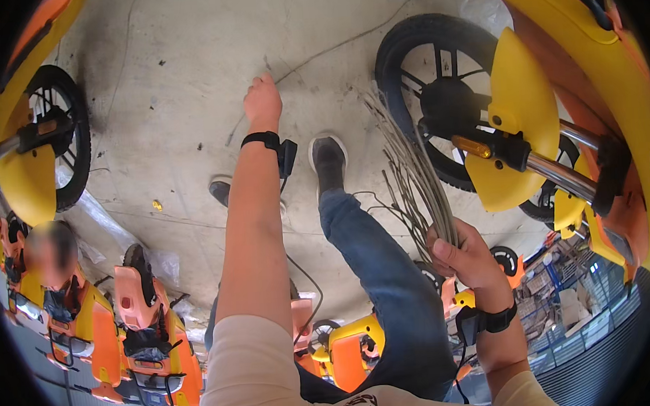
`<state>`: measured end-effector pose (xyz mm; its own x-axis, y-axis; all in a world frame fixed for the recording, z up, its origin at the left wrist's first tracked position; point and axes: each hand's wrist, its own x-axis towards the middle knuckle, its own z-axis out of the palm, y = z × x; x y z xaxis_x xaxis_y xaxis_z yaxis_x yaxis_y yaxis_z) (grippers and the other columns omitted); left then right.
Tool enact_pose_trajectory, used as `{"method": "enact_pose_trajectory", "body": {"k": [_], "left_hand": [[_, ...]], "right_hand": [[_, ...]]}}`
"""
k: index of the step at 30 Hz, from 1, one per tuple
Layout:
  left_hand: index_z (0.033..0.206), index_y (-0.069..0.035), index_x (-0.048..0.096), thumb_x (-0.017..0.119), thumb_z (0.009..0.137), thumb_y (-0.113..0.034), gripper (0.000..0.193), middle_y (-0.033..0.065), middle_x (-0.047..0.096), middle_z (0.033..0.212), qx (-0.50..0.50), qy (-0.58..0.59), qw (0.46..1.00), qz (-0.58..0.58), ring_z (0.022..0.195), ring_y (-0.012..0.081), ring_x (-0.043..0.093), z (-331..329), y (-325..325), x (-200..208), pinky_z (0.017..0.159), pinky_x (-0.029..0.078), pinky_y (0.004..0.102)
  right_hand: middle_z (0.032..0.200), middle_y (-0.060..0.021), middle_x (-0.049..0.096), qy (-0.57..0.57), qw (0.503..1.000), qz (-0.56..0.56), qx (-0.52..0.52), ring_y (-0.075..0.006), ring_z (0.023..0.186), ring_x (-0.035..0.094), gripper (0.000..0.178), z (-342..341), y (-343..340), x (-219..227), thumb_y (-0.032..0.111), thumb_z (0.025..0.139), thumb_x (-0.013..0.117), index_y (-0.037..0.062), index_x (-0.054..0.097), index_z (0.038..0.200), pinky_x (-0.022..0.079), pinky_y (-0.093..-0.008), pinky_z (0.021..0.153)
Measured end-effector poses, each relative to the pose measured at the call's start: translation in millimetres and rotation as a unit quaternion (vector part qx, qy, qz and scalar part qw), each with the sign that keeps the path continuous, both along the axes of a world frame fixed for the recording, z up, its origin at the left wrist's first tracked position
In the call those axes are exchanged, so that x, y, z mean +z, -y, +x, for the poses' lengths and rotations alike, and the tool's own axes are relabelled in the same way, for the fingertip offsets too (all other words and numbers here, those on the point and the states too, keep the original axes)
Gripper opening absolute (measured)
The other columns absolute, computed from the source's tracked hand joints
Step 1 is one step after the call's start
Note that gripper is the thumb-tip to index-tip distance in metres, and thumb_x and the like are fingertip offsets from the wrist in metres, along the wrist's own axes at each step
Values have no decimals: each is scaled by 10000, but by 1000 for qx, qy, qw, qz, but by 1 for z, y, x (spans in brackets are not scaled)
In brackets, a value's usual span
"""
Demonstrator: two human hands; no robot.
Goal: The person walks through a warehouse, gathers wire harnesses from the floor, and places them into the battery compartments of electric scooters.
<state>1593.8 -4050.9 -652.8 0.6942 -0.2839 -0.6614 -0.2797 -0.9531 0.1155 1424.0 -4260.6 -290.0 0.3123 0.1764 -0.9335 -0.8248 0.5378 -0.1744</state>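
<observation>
My left hand [262, 103] reaches forward over the concrete floor, its fingers closed around a thin grey cable [342, 42]. One end of that cable runs off to the far right, and a short tail hangs on the near side of the hand. At the right, my right hand [466, 253] is wrapped round a bundle of thin grey cables [435, 191]. The bundle fans out away from me, close to the black wheel [437, 101] of a yellow and orange scooter. A few loose strands bend out to its left.
Another wheel with a yellow fender [28, 185] stands at the left. Several orange and yellow scooters [151, 315] are parked behind me, with a person [52, 254] among them. Clear plastic film [101, 215] and a small yellow piece [157, 205] lie on the floor.
</observation>
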Motion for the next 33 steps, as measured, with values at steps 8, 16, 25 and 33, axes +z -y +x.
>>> {"method": "enact_pose_trajectory", "body": {"k": [8,16,25,33], "left_hand": [[962,-58,533,526,737,-96,228,146,557,925,-19,-47,997,-62,859,311,561,-8,-51,35,728,471,392],[863,-60,591,583,671,-66,192,138,553,837,-43,-228,919,-318,827,325,538,-11,-90,297,693,454,377],[871,-77,556,582,687,-55,187,100,519,782,-88,-196,904,-368,756,293,539,-59,-112,404,621,449,374],[944,6,558,536,795,-183,241,170,560,933,415,-270,729,-473,886,254,542,-31,-125,387,779,420,317]], "right_hand": [[562,23,387,-85,992,-61,-66,-54,445,329,180,13,-21,1,211,856,545,72,437,820,250,-206,393],[633,-35,519,-15,984,-85,-155,-131,500,485,195,42,-54,-12,256,900,446,68,447,846,366,-231,418],[784,-106,602,49,981,-7,-188,-178,631,581,210,109,-111,20,261,899,449,54,427,924,459,-286,521],[606,24,392,141,989,39,-29,-95,514,380,174,133,-146,87,231,893,476,93,433,796,395,-281,538]]}}
